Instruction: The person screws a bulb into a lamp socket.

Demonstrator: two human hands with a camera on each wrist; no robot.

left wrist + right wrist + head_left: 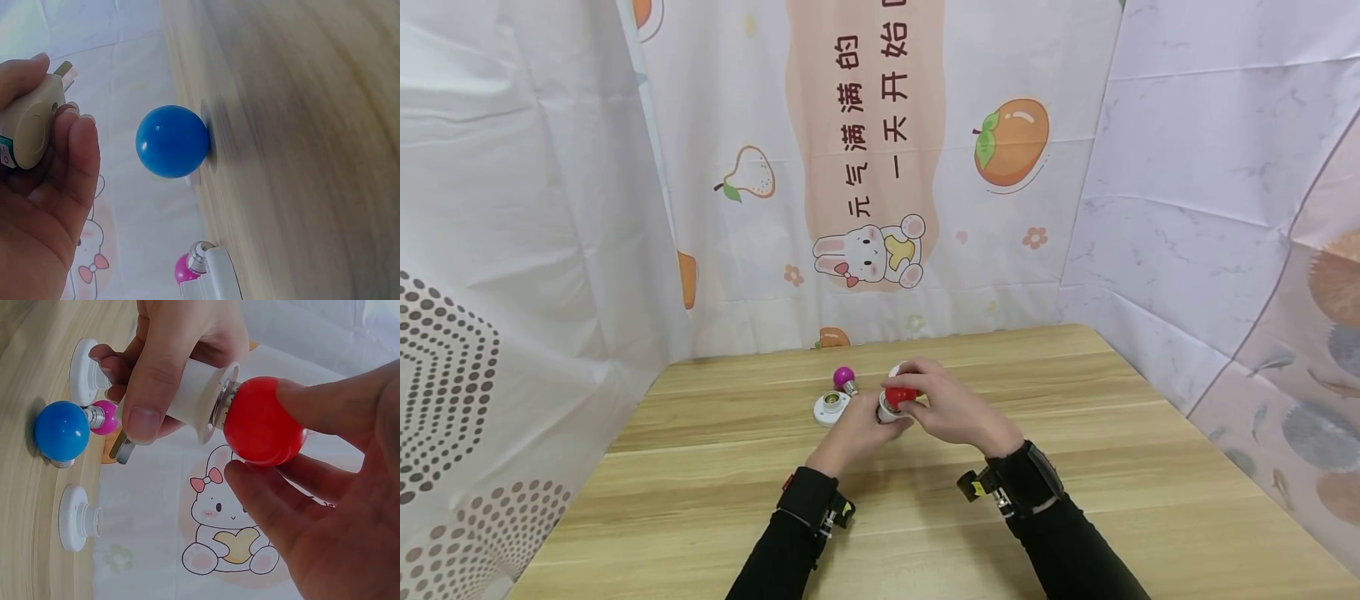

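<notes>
My left hand [859, 427] grips a white plug-in lamp socket [195, 394], its thumb along the side. In the right wrist view, flat metal prongs [122, 452] stick out of the socket's far end. A round red bulb [262, 422] is at the socket's mouth, with part of its metal base showing there. My right hand [951, 404] holds that bulb between thumb and fingers. How deep the bulb's base sits inside is hidden. The left wrist view shows only the socket's plug end [31, 125] in the left hand.
A blue bulb [61, 431] rests on the wooden table [700, 467]. Beside it lies a magenta bulb [843, 377], near a round white lamp holder [822, 414]. Another white lamp holder [72, 519] stands on the table, mostly behind my right hand in the head view. Printed curtains surround the table.
</notes>
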